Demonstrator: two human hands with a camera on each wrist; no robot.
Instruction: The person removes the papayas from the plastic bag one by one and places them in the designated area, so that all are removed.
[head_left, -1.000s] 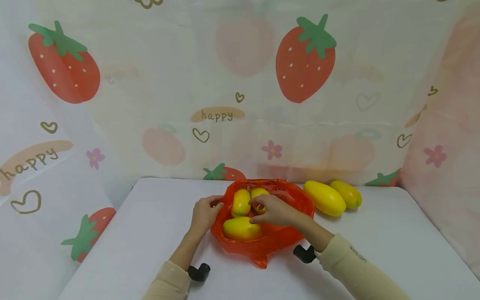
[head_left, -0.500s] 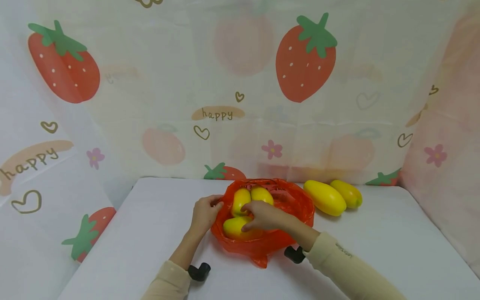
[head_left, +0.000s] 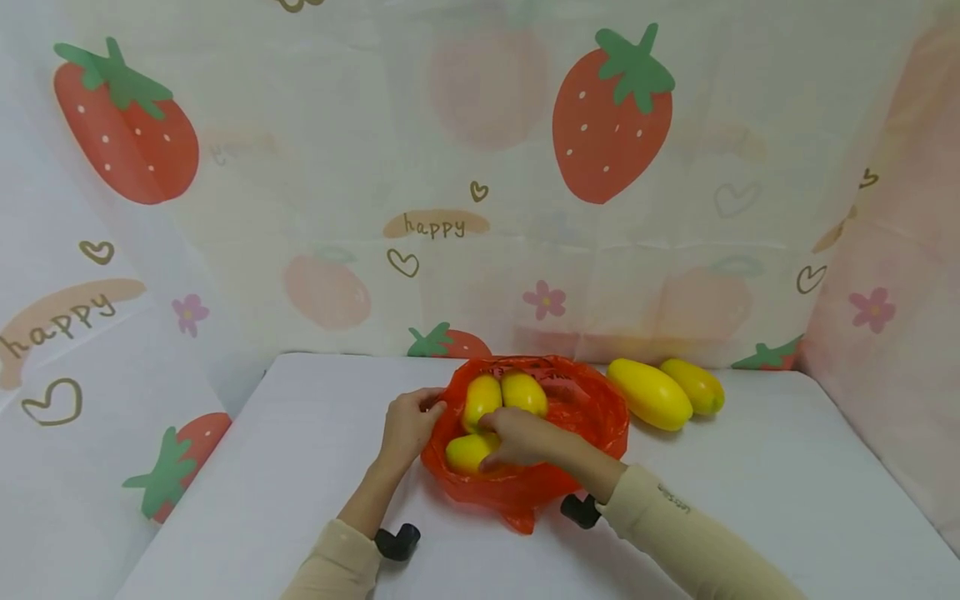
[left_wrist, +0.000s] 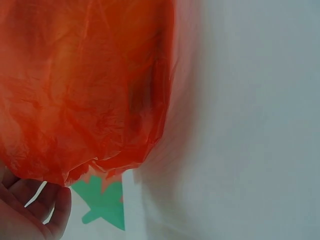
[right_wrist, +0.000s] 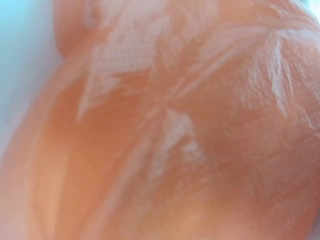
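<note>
A red plastic bag (head_left: 577,417) stands on the table with its mouth spread wide. Inside it lie three smooth yellow oblong fruits: a back left one (head_left: 482,396), a back right one (head_left: 525,393) and a front one (head_left: 467,454). My left hand (head_left: 408,429) pinches the bag's left rim between thumb and fingers. In the left wrist view those fingers are right at the bag's edge. My right hand (head_left: 521,437) reaches into the bag and grips the front fruit from its right, thumb at the near side, covering its right end. The right wrist view shows only blurred red plastic (right_wrist: 165,125).
Two more yellow oblong fruits, a larger one (head_left: 649,394) and a smaller one (head_left: 693,388), lie on the white table (head_left: 750,500) right of the bag. A curtain (head_left: 345,167) printed with strawberries hangs behind the table. Black wrist mounts (head_left: 397,542) stick out below both forearms.
My right hand has moved left and down inside the bag, from above the fruits onto the front one. The back right fruit is now uncovered. My left hand stays at the rim.
</note>
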